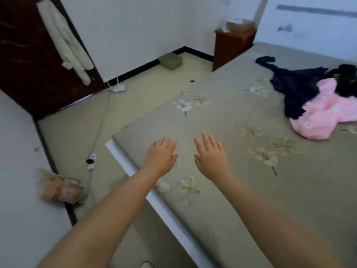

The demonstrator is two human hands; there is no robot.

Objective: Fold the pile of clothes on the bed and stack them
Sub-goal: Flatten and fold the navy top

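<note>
The pile of clothes lies at the far right of the bed (231, 122): a pink flowered garment (324, 115), a dark navy garment (295, 84) spread beside and partly under it, and a black item (347, 78) at the frame's edge. My left hand (161, 153) and my right hand (211, 153) are stretched out side by side over the bed's near corner, palms down, fingers straight, holding nothing. Both hands are well apart from the clothes.
The bed has a grey-green flowered cover and a white frame edge (135, 176). A brown nightstand (231, 47) stands at its far corner. On the floor lie a green box (171, 60), a white router (117, 88), a power strip (91, 160) and a bag (61, 188). A dark door (29, 55) carries a pale garment.
</note>
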